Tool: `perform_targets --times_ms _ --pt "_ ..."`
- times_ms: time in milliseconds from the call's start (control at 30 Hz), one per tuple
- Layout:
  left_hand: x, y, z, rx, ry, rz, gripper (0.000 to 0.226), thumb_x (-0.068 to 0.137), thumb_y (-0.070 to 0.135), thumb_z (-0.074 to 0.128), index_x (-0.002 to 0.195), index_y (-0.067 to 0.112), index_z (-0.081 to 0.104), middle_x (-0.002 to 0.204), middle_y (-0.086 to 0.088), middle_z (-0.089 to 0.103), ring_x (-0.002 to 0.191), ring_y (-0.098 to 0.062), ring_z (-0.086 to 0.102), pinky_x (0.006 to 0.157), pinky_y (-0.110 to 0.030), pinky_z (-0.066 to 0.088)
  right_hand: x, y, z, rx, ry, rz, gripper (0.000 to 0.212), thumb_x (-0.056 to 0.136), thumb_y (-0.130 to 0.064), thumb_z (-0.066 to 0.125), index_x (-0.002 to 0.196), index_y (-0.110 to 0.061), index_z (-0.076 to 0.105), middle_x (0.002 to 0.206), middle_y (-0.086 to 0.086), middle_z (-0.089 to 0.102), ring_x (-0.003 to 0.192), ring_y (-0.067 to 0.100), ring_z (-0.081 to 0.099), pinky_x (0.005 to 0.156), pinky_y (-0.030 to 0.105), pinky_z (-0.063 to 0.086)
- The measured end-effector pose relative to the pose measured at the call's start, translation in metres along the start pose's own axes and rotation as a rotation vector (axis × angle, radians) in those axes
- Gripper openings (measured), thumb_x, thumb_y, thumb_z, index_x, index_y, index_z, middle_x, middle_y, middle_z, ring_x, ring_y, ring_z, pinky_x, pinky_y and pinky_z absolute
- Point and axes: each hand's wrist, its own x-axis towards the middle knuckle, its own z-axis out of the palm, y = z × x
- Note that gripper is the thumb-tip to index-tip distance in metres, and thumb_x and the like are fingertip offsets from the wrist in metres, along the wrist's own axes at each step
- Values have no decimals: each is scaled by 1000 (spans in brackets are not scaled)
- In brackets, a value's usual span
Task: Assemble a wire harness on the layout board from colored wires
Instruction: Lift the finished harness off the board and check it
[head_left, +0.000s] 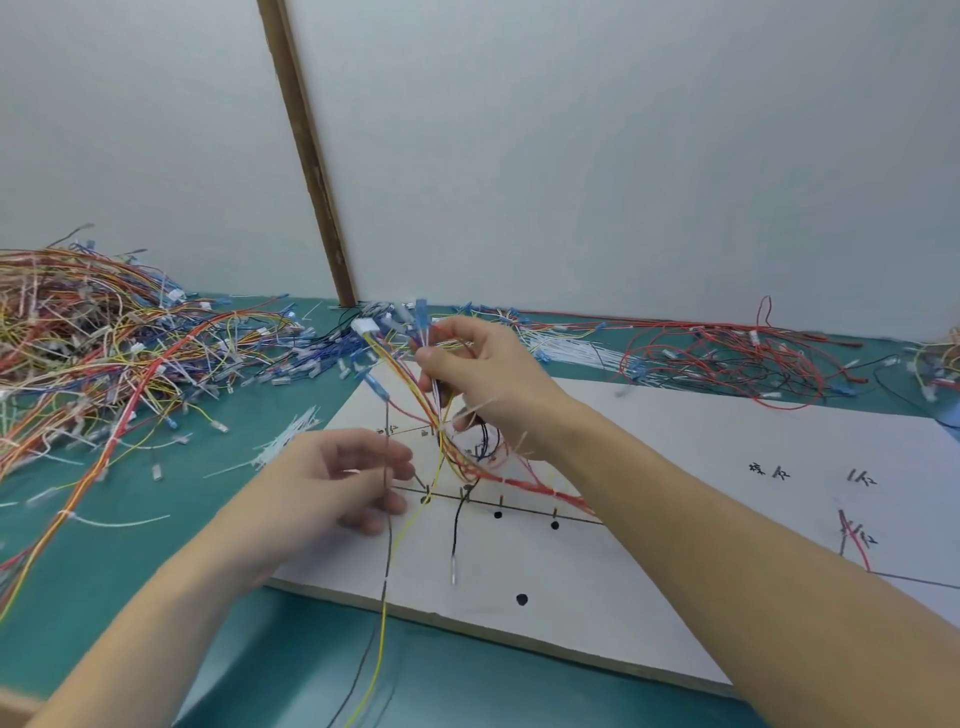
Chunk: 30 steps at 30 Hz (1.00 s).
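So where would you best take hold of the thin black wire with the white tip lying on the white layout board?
Probably pinch the thin black wire mid-length from above. That stretch lies bare on the white layout board, clear of the red and yellow bundle; its white tip looks small and blurred.

Your board (675, 467) looks matt white, paper-like, with a raw wooden edge. Wires (104, 338) carry glossy plastic insulation. The mat (208, 545) is smooth matt green; the batten (306, 150) is rough wood.

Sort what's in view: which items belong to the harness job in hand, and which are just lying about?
In use:
right hand pinching the wire bundle
left hand on a thin dark wire
layout board

Lying about:
tangled wire pile
red wires
white cable ties
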Motion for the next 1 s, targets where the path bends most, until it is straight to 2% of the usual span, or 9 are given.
perform_targets --times_ms 100,200,300,400,600,700,800,933,1000 --pt "5 5 14 268 7 64 20 93 5 72 103 22 75 96 4 79 69 -20 71 49 -26 50 1 -11 -4 14 37 -70 9 99 -15 65 107 -18 65 67 -2 70 55 9 58 42 25 49" --pt "11 17 25 378 -46 118 17 92 12 75 99 27 73 92 5 78 72 -26 71 49 -18 46 -2 -19 -5 3 40 -75 8 98 -15 65 105 -20 66 68 -1 71 57 12 60 46 29 53" --pt "17 25 41 170 -151 120 17 92 10 75 104 21 71 94 -5 77 81 -29 74 52 -26 51 -7 -19 -7 5 62 -46 11 99 -15 65 110 -14 66 71 2 72 61 15 61 49 29 52" --pt "21 24 46 -136 -230 62 36 84 12 80 118 13 69 107 -11 76 93 -35 76 60 -30 58 -16 -18 -16 -106 69 -15 13 100 -19 63 112 -17 66 78 6 76 70 12 62 60 26 50" --pt "29 20 74 -306 -95 -10 39 80 29 86 106 4 71 105 -16 77 90 -39 77 66 -35 62 -36 -18 -53 -232 144 40 31 101 -55 52 113 -33 71 103 -17 77 91 -11 64 89 25 48" --pt "34 24 88 -360 -52 36 26 89 20 76 104 0 71 102 -18 78 88 -36 77 67 -35 63 -48 -22 -75 -250 330 -31 32 102 -50 52 116 -30 73 98 -25 74 88 -17 63 83 23 46" --pt "38 30 91 -426 -26 68 18 92 12 71 106 2 68 100 -18 77 85 -33 77 64 -33 61 -69 -26 -100 -248 479 -69 29 103 -43 52 101 -26 76 91 -12 77 90 0 70 87 33 55" --pt "47 42 96 -473 -38 106 17 96 5 64 112 1 66 99 -18 77 83 -31 77 66 -33 62 -100 -33 -117 -489 371 -14 34 102 -48 50 93 -24 73 87 -8 76 88 12 70 89 44 57" --pt "53 50 99 -493 -42 130 18 97 3 61 115 1 66 102 -19 77 83 -30 77 67 -34 63 -114 -35 -123 -695 282 22 31 99 -54 51 98 -29 70 88 -10 74 84 7 67 81 37 55"
